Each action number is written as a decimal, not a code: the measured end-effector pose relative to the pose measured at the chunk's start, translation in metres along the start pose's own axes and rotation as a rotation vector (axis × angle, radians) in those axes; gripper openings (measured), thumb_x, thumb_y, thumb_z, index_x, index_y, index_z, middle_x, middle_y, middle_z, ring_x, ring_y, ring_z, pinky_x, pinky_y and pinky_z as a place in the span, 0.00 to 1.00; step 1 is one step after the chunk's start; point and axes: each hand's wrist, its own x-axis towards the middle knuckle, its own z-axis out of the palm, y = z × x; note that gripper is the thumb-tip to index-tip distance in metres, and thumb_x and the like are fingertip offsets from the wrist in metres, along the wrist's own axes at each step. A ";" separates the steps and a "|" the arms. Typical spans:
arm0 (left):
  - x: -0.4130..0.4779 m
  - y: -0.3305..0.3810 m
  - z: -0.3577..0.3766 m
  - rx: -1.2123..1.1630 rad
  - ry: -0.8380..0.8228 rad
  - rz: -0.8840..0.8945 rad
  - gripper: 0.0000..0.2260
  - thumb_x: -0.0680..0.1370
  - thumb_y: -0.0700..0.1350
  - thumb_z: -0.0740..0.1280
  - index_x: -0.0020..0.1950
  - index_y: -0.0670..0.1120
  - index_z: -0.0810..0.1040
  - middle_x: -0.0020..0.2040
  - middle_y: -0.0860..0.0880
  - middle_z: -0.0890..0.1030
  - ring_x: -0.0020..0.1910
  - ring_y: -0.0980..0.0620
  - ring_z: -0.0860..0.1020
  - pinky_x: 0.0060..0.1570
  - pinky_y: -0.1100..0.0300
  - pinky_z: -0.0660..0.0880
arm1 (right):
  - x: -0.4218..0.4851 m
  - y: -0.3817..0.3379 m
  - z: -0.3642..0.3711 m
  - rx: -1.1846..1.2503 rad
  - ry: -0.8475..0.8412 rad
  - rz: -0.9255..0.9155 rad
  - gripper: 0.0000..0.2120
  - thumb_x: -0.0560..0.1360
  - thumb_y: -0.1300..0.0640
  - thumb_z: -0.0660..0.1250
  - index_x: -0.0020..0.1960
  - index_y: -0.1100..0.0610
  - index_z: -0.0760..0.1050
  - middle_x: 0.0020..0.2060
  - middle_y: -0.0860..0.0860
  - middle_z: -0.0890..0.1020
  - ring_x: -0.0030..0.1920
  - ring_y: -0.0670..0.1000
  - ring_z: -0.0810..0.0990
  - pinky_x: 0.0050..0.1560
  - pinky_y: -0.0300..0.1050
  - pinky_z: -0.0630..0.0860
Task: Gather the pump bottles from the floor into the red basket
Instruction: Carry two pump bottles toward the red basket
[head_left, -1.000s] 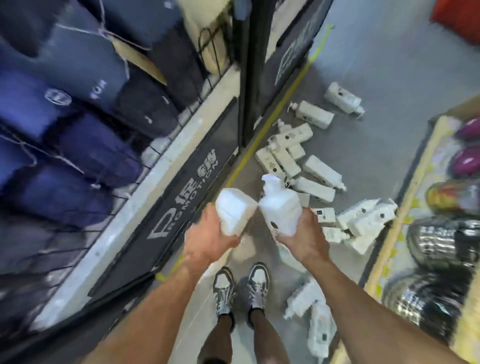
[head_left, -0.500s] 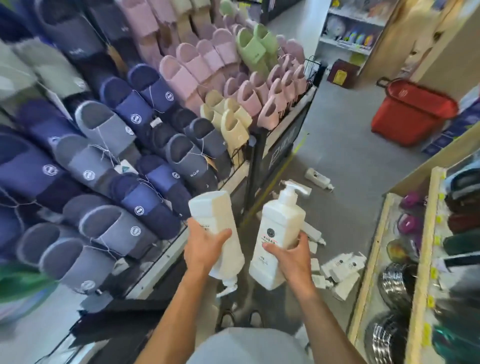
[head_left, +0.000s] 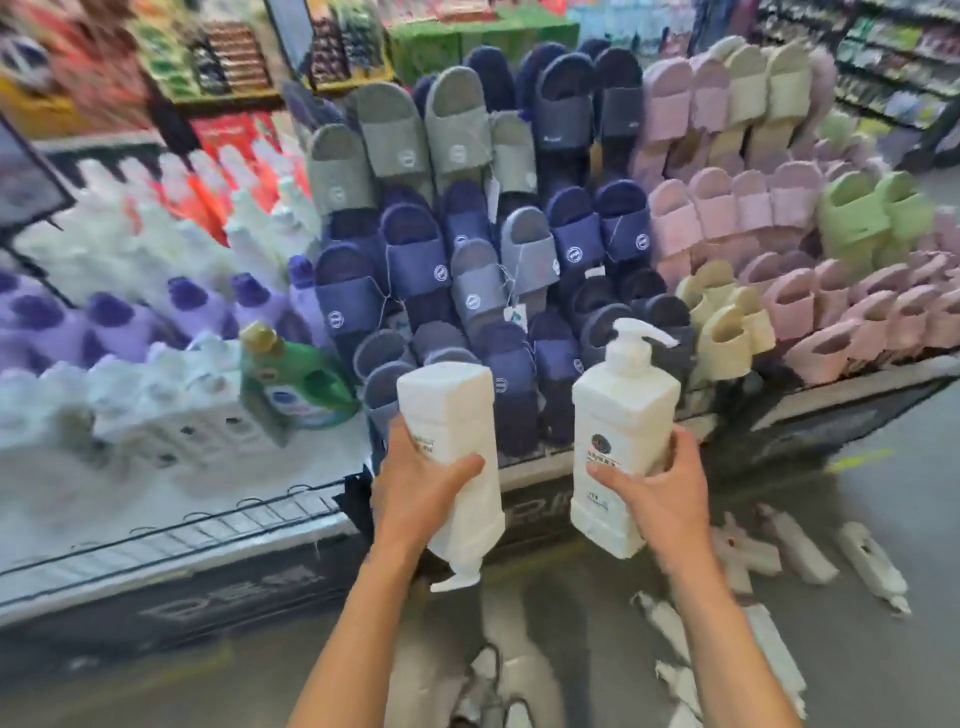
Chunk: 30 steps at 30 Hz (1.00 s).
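Nearest you, at the bottom edge, your shoes (head_left: 488, 680) sit between your forearms, blurred and cut off by the frame. Just to their right, loose pump bottles (head_left: 776, 657) lie on their sides on the grey floor (head_left: 893, 499), and a few more lie farther right. All of them are too smeared for any label to be read.

Your left hand (head_left: 421, 486) is curled round the inverted pump bottle (head_left: 449, 410), gripping it about mid-body. Its base points up and its pump head hangs below your wrist. Your thumb lies across the front face, and most of your fingers are hidden behind the bottle.

Your right hand (head_left: 662, 493) grips the upright pump bottle (head_left: 623, 410) low on its body. The thumb presses on the printed label and the fingers wrap round the right edge. Your palm covers the bottle's lower right corner. The two bottles are held side by side with a gap between them, not touching.

Behind them stands a display rack (head_left: 234, 519) stacked with slippers (head_left: 467, 270) in grey, navy, pink, cream and green. On its left, a green detergent bottle (head_left: 298, 379) tilts among white and purple bottles, which are blurred. The shelves beyond are colourful smears, and their goods cannot be made out.
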 end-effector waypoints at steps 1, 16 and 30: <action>-0.005 -0.007 -0.013 -0.009 0.044 -0.021 0.34 0.60 0.61 0.76 0.62 0.59 0.65 0.54 0.57 0.78 0.53 0.47 0.78 0.54 0.44 0.77 | -0.001 -0.002 0.013 -0.012 -0.047 -0.023 0.35 0.62 0.62 0.84 0.60 0.48 0.69 0.50 0.39 0.79 0.49 0.45 0.79 0.48 0.43 0.74; -0.068 -0.114 -0.224 -0.104 0.535 -0.242 0.36 0.58 0.61 0.77 0.62 0.58 0.67 0.53 0.57 0.80 0.53 0.47 0.79 0.55 0.44 0.77 | -0.110 -0.069 0.234 -0.036 -0.663 -0.182 0.34 0.62 0.60 0.85 0.61 0.50 0.72 0.53 0.42 0.82 0.53 0.42 0.80 0.47 0.44 0.75; -0.121 -0.222 -0.395 -0.130 0.981 -0.432 0.37 0.60 0.61 0.78 0.65 0.60 0.66 0.56 0.55 0.79 0.55 0.45 0.78 0.55 0.43 0.76 | -0.251 -0.129 0.423 -0.041 -1.044 -0.418 0.38 0.65 0.52 0.84 0.69 0.44 0.68 0.58 0.39 0.75 0.56 0.41 0.74 0.58 0.43 0.69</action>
